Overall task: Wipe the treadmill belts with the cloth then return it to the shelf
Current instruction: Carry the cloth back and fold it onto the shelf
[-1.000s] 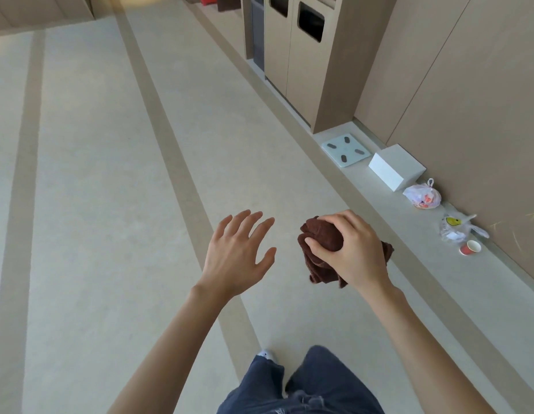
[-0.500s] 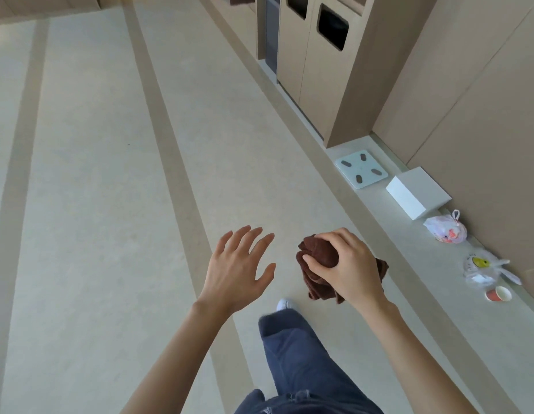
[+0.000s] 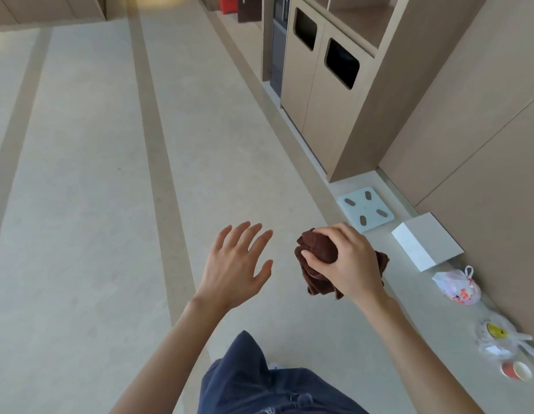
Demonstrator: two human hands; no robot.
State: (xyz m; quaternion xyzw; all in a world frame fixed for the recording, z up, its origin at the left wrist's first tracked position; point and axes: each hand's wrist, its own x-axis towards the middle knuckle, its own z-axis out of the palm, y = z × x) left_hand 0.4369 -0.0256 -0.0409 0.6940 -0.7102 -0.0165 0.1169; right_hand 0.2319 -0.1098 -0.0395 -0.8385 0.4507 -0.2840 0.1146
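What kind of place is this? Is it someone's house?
Probably not a house. It looks more like a shared building, maybe a gym's hallway. There is a wide striped floor, a built-in bin cabinet with two drop holes, and a weighing scale on the low ledge by the wall.

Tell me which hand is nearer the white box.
Right. The right hand, gripping the cloth, is just left of the white box; the open left hand hangs farther left.
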